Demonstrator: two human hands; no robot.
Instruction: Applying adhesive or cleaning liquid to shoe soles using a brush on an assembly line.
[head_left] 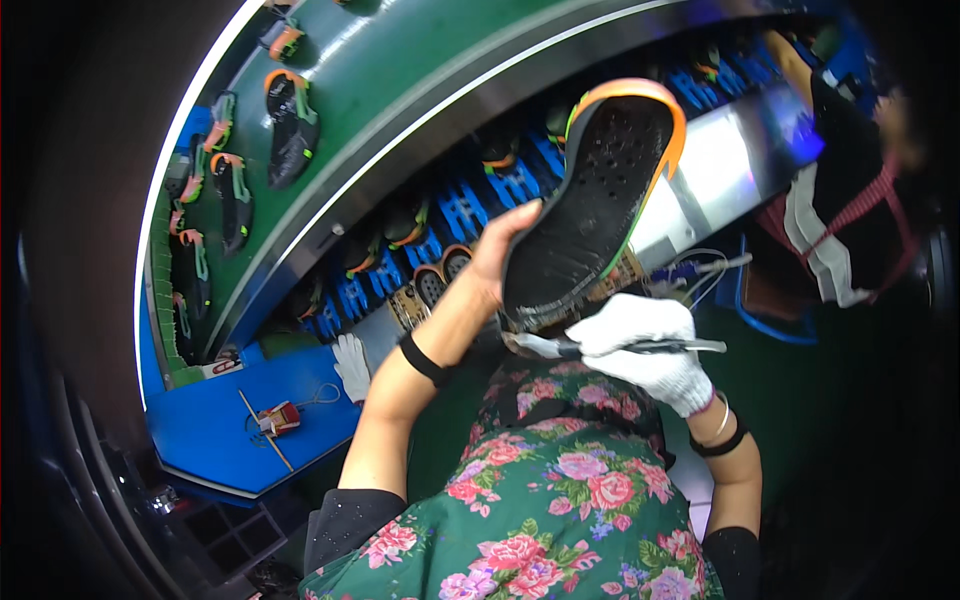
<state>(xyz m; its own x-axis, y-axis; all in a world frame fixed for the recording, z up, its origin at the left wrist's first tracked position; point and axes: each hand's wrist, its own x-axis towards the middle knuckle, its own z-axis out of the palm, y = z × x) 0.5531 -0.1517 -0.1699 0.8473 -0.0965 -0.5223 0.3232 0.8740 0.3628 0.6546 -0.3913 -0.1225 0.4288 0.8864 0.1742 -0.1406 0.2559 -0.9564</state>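
My bare left hand [497, 245] grips the side of a black shoe [590, 190] with an orange and green edge. The shoe is tilted, with a flat black face dotted with small holes toward me, its orange-edged end pointing up and away. My right hand [645, 345], in a white knitted glove, is closed around a brush [680, 346]. Its pale tip reaches left to the shoe's near end, very close to it; whether they touch I cannot tell. My left fingers are mostly hidden behind the shoe.
Several similar shoes [292, 130] lie on a green conveyor belt [400, 60] at the far left. Beneath it runs a row of blue holders [462, 210] bearing shoe parts. On a blue table [220, 420] at the left are a white glove [351, 367] and a small red object [278, 419].
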